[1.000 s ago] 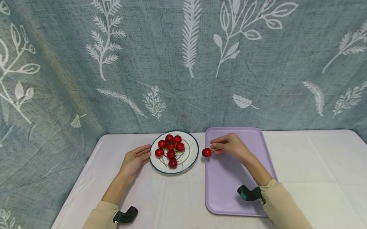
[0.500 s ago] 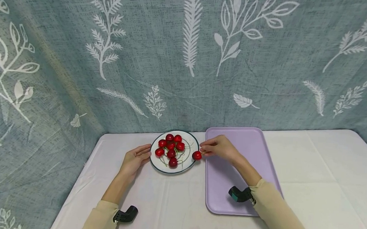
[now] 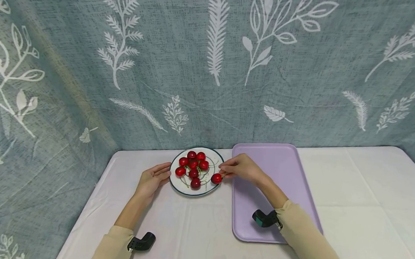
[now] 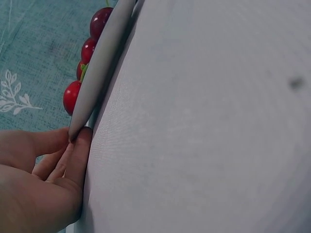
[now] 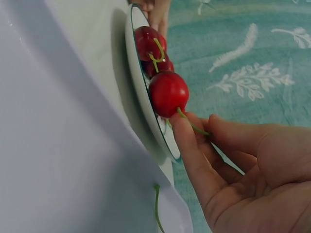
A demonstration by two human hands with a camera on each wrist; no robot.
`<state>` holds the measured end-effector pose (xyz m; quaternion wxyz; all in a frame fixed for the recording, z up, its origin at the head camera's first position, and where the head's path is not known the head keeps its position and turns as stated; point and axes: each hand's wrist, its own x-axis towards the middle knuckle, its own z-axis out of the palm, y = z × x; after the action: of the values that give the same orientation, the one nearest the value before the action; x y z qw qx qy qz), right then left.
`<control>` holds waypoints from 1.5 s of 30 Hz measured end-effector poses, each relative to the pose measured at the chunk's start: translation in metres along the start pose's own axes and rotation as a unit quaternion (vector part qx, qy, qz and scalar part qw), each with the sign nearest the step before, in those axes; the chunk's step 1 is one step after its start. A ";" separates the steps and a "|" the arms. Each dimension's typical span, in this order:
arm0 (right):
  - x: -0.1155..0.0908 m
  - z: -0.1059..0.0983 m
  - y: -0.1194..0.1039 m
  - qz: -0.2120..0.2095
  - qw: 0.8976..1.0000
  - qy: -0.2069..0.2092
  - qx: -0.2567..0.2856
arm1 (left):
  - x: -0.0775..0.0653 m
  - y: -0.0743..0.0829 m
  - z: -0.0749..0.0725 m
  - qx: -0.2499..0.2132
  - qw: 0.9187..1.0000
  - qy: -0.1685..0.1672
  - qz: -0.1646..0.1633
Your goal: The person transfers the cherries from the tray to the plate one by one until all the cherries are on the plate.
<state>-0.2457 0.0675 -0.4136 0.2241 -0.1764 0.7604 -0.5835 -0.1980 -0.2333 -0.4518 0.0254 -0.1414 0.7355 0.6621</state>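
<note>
My right hand (image 3: 243, 167) pinches a red cherry (image 3: 216, 178) by its green stem, at the right rim of a white plate (image 3: 176, 184) with a dark rim. In the right wrist view that cherry (image 5: 168, 93) hangs over the plate, in front of others; whether it touches the plate I cannot tell. Several more cherries (image 3: 193, 173) with stems lie on the plate. My left hand (image 3: 149, 182) holds the plate's left rim; in the left wrist view the thumb is on the upper side and fingers (image 4: 80, 150) are beneath.
A lilac tray (image 3: 280, 161) lies right of the plate, under my right forearm. A loose green stem (image 5: 157, 208) shows at the tray's edge in the right wrist view. White cloth (image 3: 194, 231) covers the table; a leaf-patterned green curtain (image 3: 183, 56) hangs behind it.
My right hand has carried the cherry leftward from the tray's left edge to over the plate's right side. My left hand has stayed at the plate's rim.
</note>
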 end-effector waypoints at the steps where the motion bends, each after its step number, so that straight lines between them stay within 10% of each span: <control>1: 0.002 0.002 0.000 0.004 1.000 -0.003 0.001 | 0.000 0.000 0.000 0.001 1.000 0.000 0.000; 45: 0.004 0.017 -0.004 -0.041 0.990 0.070 -0.116 | 0.002 -0.002 0.000 0.016 1.000 0.000 -0.003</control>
<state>-0.2395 0.0504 -0.4145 0.1240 -0.1910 0.8286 -0.5115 -0.1993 -0.2339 -0.4543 0.0291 -0.1432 0.7455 0.6503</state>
